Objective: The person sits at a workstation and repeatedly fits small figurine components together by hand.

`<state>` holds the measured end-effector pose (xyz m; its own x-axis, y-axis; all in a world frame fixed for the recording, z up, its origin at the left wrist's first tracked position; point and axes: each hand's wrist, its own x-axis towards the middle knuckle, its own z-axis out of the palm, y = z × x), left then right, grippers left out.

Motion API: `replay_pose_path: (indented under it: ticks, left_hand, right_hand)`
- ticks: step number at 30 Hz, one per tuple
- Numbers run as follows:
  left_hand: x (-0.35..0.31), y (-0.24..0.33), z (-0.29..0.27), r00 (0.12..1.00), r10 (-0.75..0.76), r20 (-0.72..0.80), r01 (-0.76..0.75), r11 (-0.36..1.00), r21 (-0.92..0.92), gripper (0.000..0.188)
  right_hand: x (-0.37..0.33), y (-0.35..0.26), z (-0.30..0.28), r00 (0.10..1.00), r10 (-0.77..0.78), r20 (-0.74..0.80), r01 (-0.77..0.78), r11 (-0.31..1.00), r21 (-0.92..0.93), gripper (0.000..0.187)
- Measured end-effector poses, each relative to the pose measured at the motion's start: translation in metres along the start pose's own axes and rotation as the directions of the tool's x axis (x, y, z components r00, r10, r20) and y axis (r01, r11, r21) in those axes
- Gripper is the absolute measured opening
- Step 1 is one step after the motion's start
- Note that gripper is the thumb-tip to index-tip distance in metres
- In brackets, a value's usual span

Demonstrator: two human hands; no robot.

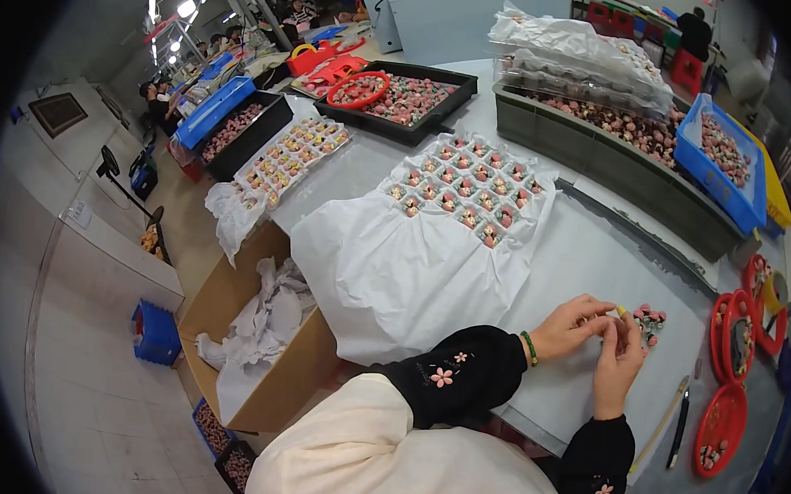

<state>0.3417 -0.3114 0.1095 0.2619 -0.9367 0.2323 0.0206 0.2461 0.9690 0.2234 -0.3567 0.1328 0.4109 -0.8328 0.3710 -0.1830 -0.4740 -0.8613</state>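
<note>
A small yellowish piece [621, 311] is being pinched between the fingers [601, 316] of the left hand [572, 327] and those of the right hand [618, 358], both closed lightly around it just above the desk [585, 259], close to the person's body. What the piece is exactly cannot be told at this size. Just beyond the fingertips, touching distance away, a small cluster of pink and dark pieces [650, 320] is lying on the desk, so the held piece is being worked right beside its fellows. The step is judged to be best done with the wrists being rested on the desk, the grip being kept at the fingertips only, and the cluster being left undisturbed so nothing is rolled off. To the right, red shallow dishes [722, 425] holding a few bits are being kept within reach, with a pen [678, 432] and a pale stick [663, 425] lying beside them; sleeves are best being kept away from these. Farther out, a white sheet [394, 265] is being spread over the desk, carrying a white compartment tray [467, 190] with one piece seated in each cell. Beyond that, a grey crate [600, 160], a blue bin [722, 167] and a black tray [405, 98] are being filled with many similar pieces, and a cardboard box [261, 366] is standing on the floor to the left.
</note>
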Motion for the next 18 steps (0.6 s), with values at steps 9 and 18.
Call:
replay_pose_path:
  ticks: [9, 18]
  left_hand:
    - [0.011, -0.010, -0.001, 0.998, -0.036, -0.045, 0.022, 0.957, -0.289, 0.022]
    - [0.006, 0.002, -0.003, 0.986, -0.150, 0.067, 0.164, 0.865, -0.475, 0.027]
  right_hand:
    - [0.000, 0.014, 0.002, 0.976, 0.216, 0.033, -0.209, 0.876, 0.435, 0.023]
    - [-0.005, 0.013, 0.009, 0.981, -0.008, -0.192, 0.068, 0.949, 0.307, 0.014]
